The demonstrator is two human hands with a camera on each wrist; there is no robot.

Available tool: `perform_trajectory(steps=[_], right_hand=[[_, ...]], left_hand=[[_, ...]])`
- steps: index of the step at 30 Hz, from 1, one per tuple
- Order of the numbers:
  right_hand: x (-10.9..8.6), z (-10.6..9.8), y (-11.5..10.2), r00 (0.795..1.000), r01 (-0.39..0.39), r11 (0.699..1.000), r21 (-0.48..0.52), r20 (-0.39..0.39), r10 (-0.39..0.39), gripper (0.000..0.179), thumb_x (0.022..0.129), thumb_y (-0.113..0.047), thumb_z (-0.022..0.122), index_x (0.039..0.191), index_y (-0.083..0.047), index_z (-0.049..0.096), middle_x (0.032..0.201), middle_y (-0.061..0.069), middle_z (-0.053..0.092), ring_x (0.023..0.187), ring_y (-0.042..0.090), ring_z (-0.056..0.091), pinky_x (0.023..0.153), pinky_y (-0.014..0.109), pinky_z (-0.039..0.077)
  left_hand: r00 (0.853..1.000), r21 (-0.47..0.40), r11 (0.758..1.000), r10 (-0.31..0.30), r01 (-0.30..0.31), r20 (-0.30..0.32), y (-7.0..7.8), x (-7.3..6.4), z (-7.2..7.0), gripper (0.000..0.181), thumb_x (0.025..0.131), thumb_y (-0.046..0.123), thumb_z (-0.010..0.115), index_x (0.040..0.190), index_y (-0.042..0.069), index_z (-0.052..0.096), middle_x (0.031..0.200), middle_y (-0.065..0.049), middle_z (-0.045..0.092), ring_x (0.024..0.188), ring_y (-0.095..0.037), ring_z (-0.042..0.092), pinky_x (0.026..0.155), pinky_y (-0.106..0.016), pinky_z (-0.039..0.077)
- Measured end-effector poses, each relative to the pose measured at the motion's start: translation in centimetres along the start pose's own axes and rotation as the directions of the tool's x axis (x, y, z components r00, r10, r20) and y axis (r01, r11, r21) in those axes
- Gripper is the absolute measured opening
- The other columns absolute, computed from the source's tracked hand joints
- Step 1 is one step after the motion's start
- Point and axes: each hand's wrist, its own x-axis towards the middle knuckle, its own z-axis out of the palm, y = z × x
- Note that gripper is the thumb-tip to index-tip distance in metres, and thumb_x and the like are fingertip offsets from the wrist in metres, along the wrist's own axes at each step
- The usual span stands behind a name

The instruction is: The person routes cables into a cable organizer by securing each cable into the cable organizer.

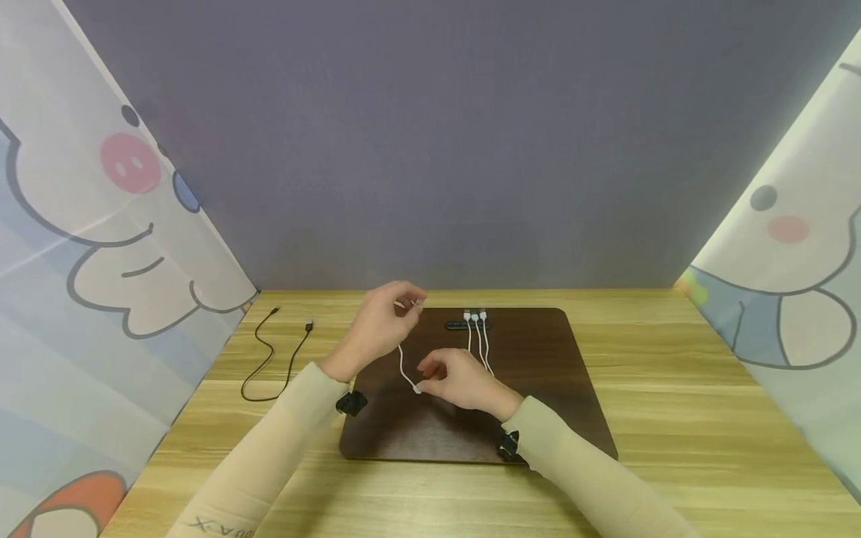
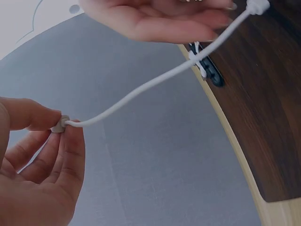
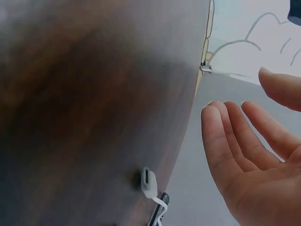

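Note:
My left hand (image 1: 390, 321) is raised over the far left part of a dark brown board (image 1: 531, 388). Its thumb and fingers pinch the pale plug (image 2: 60, 124) of a short white USB cable (image 2: 146, 87). The cable hangs from there toward my right hand (image 1: 464, 381), lower over the board. The cable's other end (image 1: 417, 388) lies beside the right thumb tip. In the right wrist view the right fingers (image 3: 214, 136) are extended and the thumb stands apart, with nothing seen between them. A white plug with a dark slot (image 3: 148, 183) shows left of that hand.
At the board's far edge, a black cable holder (image 1: 454, 326) carries several white plugs (image 1: 474, 317), their cables running toward me. A black USB cable (image 1: 272, 350) lies on the wooden table (image 1: 686, 418) at left. A grey wall (image 1: 457, 149) stands behind, with printed cloths at both sides.

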Motion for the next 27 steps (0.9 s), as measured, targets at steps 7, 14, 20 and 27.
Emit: perform_trajectory(steps=[7, 14, 20, 27], right_hand=[[-0.3, 0.3, -0.3, 1.0, 0.004, 0.999, -0.041, -0.013, -0.004, 0.007, 0.089, -0.011, 0.077, 0.095, -0.008, 0.074, 0.082, -0.008, 0.069, 0.073, 0.006, 0.062, 0.07, 0.027, 0.052], [-0.6, 0.2, 0.0, 1.0, 0.006, 0.999, -0.034, -0.003, -0.006, 0.003, 0.089, -0.011, 0.077, 0.091, -0.01, 0.074, 0.079, -0.011, 0.068, 0.07, 0.005, 0.06, 0.067, 0.027, 0.051], [-0.8, -0.2, -0.2, 1.0, 0.011, 1.0, -0.022, 0.0, -0.011, 0.006, 0.088, -0.008, 0.077, 0.086, -0.012, 0.073, 0.075, -0.011, 0.067, 0.066, 0.006, 0.06, 0.063, 0.027, 0.05], [-1.1, -0.8, 0.3, 1.0, 0.006, 1.0, -0.013, -0.02, -0.006, 0.005, 0.085, -0.004, 0.07, 0.086, -0.009, 0.068, 0.074, -0.009, 0.064, 0.065, 0.006, 0.059, 0.063, 0.027, 0.05]], left_hand=[[0.999, -0.085, 0.996, 0.001, -0.004, -0.032, 0.2, 0.0, 0.3, 0.017, 0.097, 0.008, 0.067, 0.113, 0.01, 0.073, 0.108, -0.002, 0.07, 0.093, -0.015, 0.065, 0.083, -0.037, 0.057], [0.998, -0.136, 0.991, -0.004, -0.004, -0.055, 0.1, 0.4, 0.7, 0.016, 0.096, 0.008, 0.068, 0.111, 0.01, 0.073, 0.107, -0.001, 0.071, 0.093, -0.015, 0.066, 0.084, -0.036, 0.057], [0.998, -0.18, 0.984, -0.013, 0.0, -0.068, -0.1, 1.0, 0.9, 0.015, 0.096, 0.009, 0.069, 0.111, 0.009, 0.073, 0.104, -0.003, 0.072, 0.092, -0.016, 0.067, 0.084, -0.038, 0.057], [0.997, -0.23, 0.973, -0.025, 0.006, -0.078, -0.4, 2.1, 1.1, 0.015, 0.095, 0.011, 0.072, 0.109, 0.008, 0.072, 0.099, -0.004, 0.073, 0.089, -0.017, 0.069, 0.086, -0.038, 0.056]])
